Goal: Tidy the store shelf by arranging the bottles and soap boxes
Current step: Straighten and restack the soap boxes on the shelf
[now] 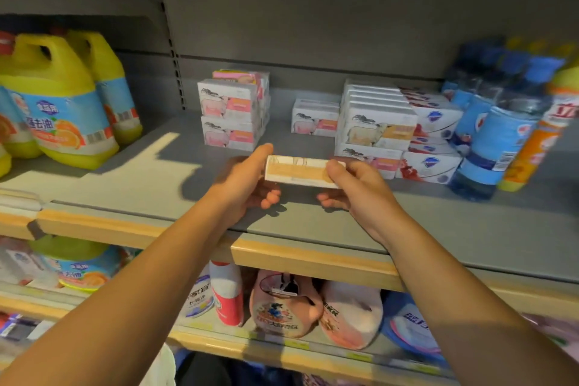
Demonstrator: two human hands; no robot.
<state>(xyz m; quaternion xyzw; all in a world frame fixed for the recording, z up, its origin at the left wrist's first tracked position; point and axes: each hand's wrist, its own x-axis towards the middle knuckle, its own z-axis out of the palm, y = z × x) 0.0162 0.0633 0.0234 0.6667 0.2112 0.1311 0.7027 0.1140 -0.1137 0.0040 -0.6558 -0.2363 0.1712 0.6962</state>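
Over on your left the yellow detergent jugs stand grouped at the end of the shelf, looking settled. Moving in, there's a neat pink-and-white soap stack near the back wall, and a lone soap box sits just right of it, apart from any pile. Centre stage: your left hand grips one end of an orange-faced soap box, your right hand pinches the other end, and the box hangs just above the shelf, in front of the stacks. Further right, the bigger soap pile looks uneven, with white-and-red boxes jammed alongside. At the far right the blue bottles lean and crowd together, blurred, so possibly tipped. By my read you're only partway through; boxes and bottles both want squaring.
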